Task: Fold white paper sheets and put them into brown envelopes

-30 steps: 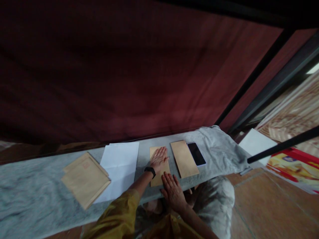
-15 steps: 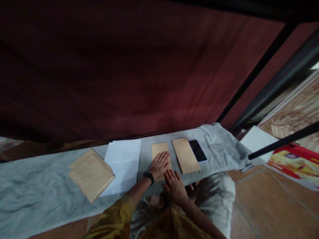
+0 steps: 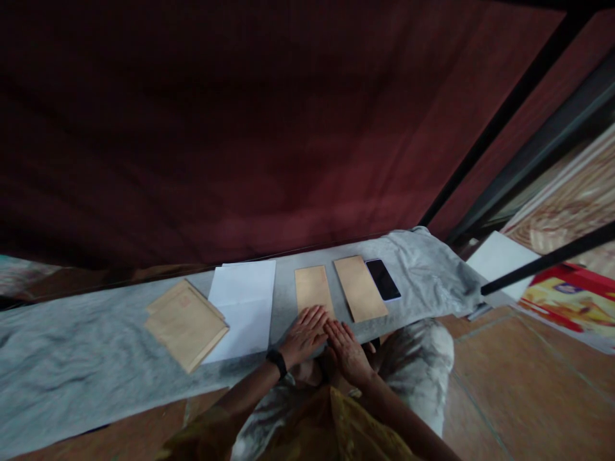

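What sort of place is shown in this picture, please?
Probably a room in a home, though I cannot be sure. A long strip of grey cloth lies before dark red fabric, and the floor has reddish-brown tiles.

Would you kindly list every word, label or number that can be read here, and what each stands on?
No text is legible.
Brown envelope pile: faint reddish mark, too blurred to read.
Red package: blue emblem, too small to read.
Envelope at the left hand: no visible print.
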Demonstrator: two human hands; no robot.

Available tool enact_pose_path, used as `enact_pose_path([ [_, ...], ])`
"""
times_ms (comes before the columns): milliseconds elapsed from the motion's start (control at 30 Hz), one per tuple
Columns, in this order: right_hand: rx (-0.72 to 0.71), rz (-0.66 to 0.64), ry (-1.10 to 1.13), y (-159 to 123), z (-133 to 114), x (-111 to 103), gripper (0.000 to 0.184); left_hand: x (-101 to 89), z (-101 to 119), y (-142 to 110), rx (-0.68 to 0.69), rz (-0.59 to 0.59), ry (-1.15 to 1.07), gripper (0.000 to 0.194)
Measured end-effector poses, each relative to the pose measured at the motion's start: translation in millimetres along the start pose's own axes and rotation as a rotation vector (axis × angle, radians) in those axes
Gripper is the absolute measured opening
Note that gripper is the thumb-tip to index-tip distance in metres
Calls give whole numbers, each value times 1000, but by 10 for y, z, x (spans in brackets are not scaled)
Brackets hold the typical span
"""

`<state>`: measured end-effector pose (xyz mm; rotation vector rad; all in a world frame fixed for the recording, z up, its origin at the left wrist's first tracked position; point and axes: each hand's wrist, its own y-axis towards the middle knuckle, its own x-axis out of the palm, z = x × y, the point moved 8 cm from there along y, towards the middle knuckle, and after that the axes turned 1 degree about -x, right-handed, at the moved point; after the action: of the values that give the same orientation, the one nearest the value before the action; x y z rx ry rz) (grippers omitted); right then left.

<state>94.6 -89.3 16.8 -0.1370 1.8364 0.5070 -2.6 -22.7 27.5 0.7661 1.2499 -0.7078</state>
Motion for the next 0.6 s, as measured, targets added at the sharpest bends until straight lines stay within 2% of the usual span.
enact_pose_path([
  [167,-17,-48,65,-117,58,-84,57,-66,152,-299,87,-59,9,64],
  [300,-5,-42,119,-65,76,-173,49,-46,179,-373,98,-62,23,65],
  [433,32,-21,170,290,25,-93,45,38,171,-379,69,-35,2,58],
  [600,118,24,36,834,97,200,52,110,150,-395,31,-36,16,50],
])
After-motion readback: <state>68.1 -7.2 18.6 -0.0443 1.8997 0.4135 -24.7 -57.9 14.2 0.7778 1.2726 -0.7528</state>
